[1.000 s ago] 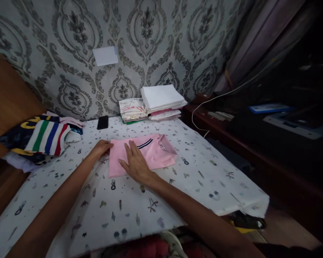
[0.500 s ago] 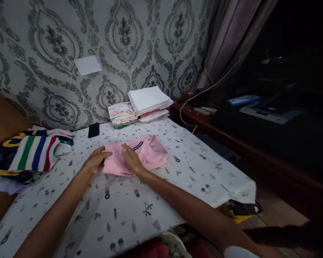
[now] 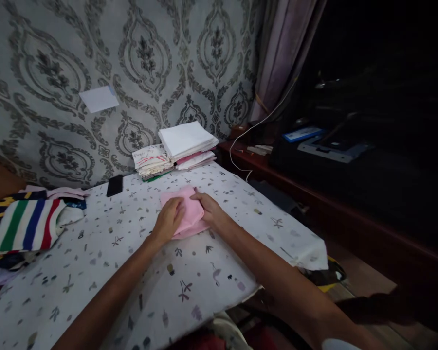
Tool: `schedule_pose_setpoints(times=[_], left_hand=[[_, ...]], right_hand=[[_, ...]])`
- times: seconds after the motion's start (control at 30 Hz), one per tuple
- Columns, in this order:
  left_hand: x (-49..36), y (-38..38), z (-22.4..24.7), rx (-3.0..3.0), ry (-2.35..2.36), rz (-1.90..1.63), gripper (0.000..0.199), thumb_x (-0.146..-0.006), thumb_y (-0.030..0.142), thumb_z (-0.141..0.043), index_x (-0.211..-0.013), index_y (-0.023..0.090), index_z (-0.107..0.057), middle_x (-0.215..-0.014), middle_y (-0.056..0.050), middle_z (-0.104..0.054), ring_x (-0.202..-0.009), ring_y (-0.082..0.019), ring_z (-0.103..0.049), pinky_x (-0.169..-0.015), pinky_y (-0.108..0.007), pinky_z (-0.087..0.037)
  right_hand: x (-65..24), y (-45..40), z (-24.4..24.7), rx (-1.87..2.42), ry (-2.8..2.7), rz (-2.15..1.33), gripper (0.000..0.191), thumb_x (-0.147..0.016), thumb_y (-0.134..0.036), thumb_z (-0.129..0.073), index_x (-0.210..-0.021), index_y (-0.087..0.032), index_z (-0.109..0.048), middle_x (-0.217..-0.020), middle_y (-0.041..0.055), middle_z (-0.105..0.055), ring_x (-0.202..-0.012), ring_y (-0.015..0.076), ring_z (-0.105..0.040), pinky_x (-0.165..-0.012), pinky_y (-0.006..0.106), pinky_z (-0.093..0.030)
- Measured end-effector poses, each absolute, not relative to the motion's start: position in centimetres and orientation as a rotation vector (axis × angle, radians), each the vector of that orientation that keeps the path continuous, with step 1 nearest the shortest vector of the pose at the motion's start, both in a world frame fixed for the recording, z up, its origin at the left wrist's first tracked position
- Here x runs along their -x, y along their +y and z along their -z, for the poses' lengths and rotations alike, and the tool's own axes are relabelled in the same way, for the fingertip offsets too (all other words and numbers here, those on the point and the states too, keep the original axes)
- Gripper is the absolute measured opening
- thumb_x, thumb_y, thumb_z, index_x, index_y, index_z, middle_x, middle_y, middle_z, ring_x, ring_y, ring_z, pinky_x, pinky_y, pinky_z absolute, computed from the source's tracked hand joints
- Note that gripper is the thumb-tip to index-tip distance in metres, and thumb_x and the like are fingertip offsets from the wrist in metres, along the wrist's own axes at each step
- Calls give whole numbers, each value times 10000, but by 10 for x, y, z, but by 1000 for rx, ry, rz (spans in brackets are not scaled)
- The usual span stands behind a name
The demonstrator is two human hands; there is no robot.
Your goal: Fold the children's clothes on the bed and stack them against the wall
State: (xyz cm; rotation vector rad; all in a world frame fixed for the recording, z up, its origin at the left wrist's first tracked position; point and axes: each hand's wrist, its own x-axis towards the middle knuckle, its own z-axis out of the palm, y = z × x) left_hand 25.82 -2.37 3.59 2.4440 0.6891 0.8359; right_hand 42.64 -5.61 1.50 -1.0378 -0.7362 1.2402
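A pink shirt [image 3: 190, 210], folded into a small bundle, lies on the patterned white sheet [image 3: 131, 233] in the middle of the head view. My left hand [image 3: 169, 218] rests over its left part, palm down, with the fingers laid on the cloth. At the right edge, my right hand [image 3: 209, 210] grips the folded layer, its thumb on top and the other fingers mostly hidden under the cloth. The dark stripes and collar of the shirt do not show now.
Far left lies a heap of clothes with a striped garment [image 3: 27, 226] on top. A black phone [image 3: 114, 185] and stacks of paper [image 3: 188, 141] sit along the wall. A white cable [image 3: 241, 137] hangs by the dark wooden ledge [image 3: 277, 167] at right.
The shirt's right part has been folded over to the left, making the bundle smaller. My right hand moved to its right edge; my left hand moved onto the top. The view shifted right.
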Motion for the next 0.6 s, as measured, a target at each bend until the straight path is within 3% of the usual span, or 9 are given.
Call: schedule_pose_setpoints(times=[0.17, 0.3, 0.4, 0.5, 0.6], left_hand=[[-261, -36, -28, -2685, 736, -635, 535, -1018, 431, -352, -1470, 149, -399, -1558, -180, -415, -1469, -278, -345, -1210, -515, -252], [-273, -48, -21, -2779, 790, -394, 596, -1026, 475, -311, -1539, 171, -318, -1632, -172, -278, -1528, -315, -191, -1218, -600, -147], [-278, -56, -17, -2826, 829, -270, 619, -1023, 507, -296, -1536, 163, -342, -1638, -178, -250, -1529, -354, -159, -1208, -632, -127], [-276, -57, -19, -2843, 828, -259, 616, -1026, 512, -281, -1528, 163, -355, -1635, -169, -264, -1530, -337, -169, -1216, -604, -138], [-272, -47, -28, -2818, 794, -394, 538, -1044, 430, -241, -1475, 164, -424, -1560, -156, -428, -1481, -274, -329, -1220, -517, -218]], right_hand=[[-437, -61, -15, 1021, -822, -1213, 729, -661, -190, -514, -1386, -155, -442, -1052, 115, -716, -968, 280, -708, -910, 490, -571], [-453, -70, -12, 1125, -821, -1129, 904, -638, -126, -486, -1520, -154, -295, -1179, 135, -690, -1026, 254, -697, -928, 465, -568], [-464, -75, -11, 1247, -880, -958, 835, -679, -107, -471, -1503, -168, -353, -1287, 144, -650, -1130, 245, -660, -989, 471, -532], [-462, -83, -16, 1430, -1104, -509, 650, -763, -124, -476, -1408, -200, -509, -1379, 124, -605, -1302, 267, -549, -1099, 524, -434], [-441, -99, -25, 1548, -1447, -89, 520, -846, -130, -450, -1347, -160, -586, -1457, 136, -546, -1402, 265, -446, -1175, 500, -349]])
